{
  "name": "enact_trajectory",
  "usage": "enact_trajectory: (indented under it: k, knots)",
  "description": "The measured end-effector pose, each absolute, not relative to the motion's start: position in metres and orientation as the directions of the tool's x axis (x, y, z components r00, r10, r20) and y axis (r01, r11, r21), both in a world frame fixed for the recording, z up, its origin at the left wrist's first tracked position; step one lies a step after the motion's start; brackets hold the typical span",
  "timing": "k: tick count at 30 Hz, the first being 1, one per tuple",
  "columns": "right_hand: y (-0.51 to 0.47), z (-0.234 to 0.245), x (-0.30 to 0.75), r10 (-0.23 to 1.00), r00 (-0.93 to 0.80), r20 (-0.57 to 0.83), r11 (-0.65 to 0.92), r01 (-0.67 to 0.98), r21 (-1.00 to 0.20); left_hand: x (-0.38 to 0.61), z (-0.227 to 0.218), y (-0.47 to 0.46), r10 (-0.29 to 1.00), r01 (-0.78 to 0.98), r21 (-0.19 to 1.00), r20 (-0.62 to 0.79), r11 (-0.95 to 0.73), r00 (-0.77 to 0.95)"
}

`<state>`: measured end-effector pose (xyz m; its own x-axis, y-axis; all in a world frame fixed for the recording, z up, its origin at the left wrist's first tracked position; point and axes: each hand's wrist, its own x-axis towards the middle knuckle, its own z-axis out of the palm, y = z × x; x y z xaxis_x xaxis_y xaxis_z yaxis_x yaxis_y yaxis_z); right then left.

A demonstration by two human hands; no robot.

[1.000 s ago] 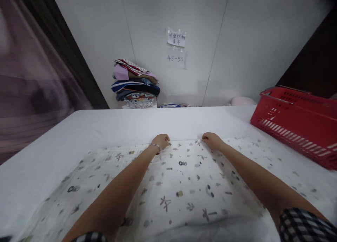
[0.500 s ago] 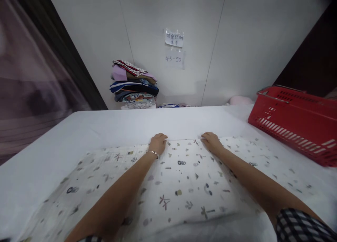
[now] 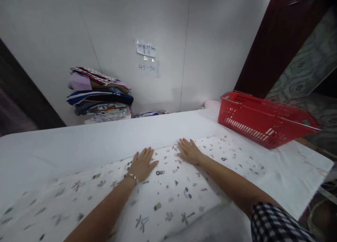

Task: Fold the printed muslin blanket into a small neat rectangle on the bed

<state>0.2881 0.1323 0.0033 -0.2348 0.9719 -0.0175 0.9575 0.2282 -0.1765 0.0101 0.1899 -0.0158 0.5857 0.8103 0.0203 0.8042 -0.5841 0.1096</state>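
A white cloth with small dark prints lies spread on the white table. My left hand lies flat on the cloth near its far edge, fingers stretched out, a bracelet at the wrist. My right hand rests flat on the same cloth a little to the right, fingers also spread. Neither hand holds anything.
A red plastic basket stands on the table at the right. A stack of folded clothes sits against the white wall behind the table, below two paper notes. A dark door frame rises at the far right.
Both hands have gone from closed on the cloth's far edge to lying flat and open on it. The view has swung to the right, so the basket sits nearer the middle.
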Motion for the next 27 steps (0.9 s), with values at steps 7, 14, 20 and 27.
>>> enact_trajectory:
  k: [7, 14, 20, 27]
  knots:
    - [0.128, 0.005, 0.324, 0.981, -0.188, -0.052, 0.167, 0.946, -0.277, 0.012, -0.014, 0.188, 0.814, 0.811, 0.072, 0.043, -0.581, 0.579]
    - [0.119, -0.008, 0.370, 0.998, -0.030, -0.058, 0.012, 0.958, -0.288, 0.012, -0.016, 0.191, 0.813, 0.811, 0.065, 0.054, -0.582, 0.579]
    - [0.115, -0.003, 0.433, 0.956, 0.243, 0.164, -0.197, 0.946, -0.258, 0.009, -0.018, 0.196, 0.814, 0.805, 0.118, 0.075, -0.581, 0.576]
    - [0.105, -0.001, 0.498, 0.903, 0.411, 0.123, -0.372, 0.893, -0.255, 0.019, -0.009, 0.206, 0.851, 0.838, 0.148, 0.107, -0.526, 0.515]
